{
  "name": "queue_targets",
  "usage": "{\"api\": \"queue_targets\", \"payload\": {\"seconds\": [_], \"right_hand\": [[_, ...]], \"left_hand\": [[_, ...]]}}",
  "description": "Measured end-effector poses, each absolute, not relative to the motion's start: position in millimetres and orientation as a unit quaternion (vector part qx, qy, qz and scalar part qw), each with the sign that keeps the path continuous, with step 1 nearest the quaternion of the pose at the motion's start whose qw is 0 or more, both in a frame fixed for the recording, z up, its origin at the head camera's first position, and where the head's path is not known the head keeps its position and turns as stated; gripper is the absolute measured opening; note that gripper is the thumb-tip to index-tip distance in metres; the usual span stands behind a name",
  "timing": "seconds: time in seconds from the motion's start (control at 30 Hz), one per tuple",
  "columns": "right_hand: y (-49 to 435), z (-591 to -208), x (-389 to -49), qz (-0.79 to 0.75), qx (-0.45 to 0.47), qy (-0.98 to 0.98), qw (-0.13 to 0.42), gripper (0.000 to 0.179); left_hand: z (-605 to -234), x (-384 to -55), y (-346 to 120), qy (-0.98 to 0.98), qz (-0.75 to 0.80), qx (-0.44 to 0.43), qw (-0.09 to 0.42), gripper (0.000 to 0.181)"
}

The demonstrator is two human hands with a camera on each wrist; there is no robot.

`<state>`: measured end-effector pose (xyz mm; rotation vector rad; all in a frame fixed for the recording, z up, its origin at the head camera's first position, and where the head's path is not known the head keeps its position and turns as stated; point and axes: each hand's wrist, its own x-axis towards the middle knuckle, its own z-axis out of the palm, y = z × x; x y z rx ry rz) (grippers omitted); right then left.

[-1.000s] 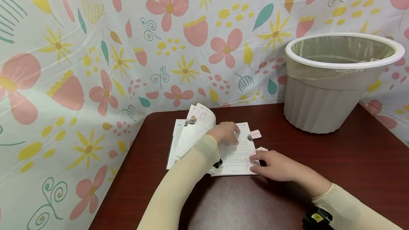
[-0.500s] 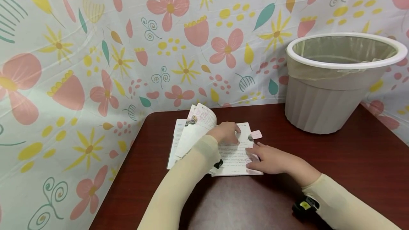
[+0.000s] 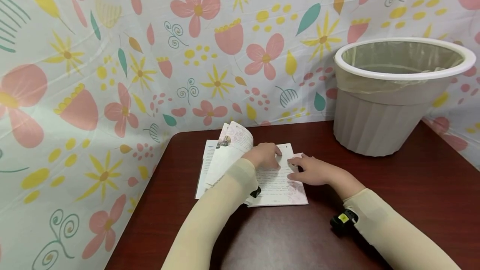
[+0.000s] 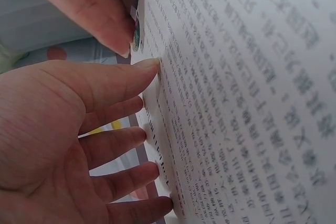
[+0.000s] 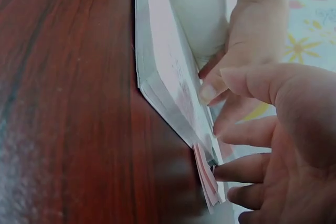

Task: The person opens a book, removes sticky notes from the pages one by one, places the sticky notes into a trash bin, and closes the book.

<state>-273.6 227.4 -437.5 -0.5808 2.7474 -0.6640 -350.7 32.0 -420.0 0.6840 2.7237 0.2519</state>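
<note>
An open book [image 3: 279, 186] with printed text lies on the table, its left-side pages curling upward. My left hand [image 3: 263, 155] rests on the right-hand page with fingers spread; in the left wrist view its thumb and fingertips press the printed page [image 4: 236, 87]. At the book's right edge is my right hand [image 3: 316, 171], thumb and index finger apart over the page margin. In the right wrist view, pink striped paper strips [image 5: 206, 177] stick out from the page edges, right by the fingertips of my right hand [image 5: 294, 129]. Nothing shows gripped in either hand.
A large grey bin [image 3: 375, 116] with a white rim and a plastic liner stands on the table at the back right. Behind the dark red wooden table [image 3: 393, 195] hangs a flowered cloth [image 3: 150, 53]. Both forearms wear cream sleeves with black wrist devices.
My right hand has moved up along the book's right edge, from its lower corner to the pink strips near the top. The left hand has stayed on the page.
</note>
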Motion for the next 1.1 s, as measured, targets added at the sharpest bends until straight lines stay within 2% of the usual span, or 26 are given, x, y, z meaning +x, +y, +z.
{"api": "queue_targets", "payload": {"seconds": [0.3,0.7,1.1], "right_hand": [[223.8,-441.1,-282.9,-0.217,-0.178,0.956,0.085,0.063],[226.4,-444.6,-290.8,-0.321,-0.189,0.921,0.114,0.058],[233.3,-445.0,-294.5,-0.436,-0.111,0.891,0.053,0.044]], "left_hand": [[-419.7,-350.3,30.8,0.952,0.089,0.244,0.161,0.049],[-418.8,-348.6,31.1,0.952,0.09,0.245,0.159,0.049],[-421.1,-352.1,32.8,0.954,0.081,0.246,0.149,0.053]]}}
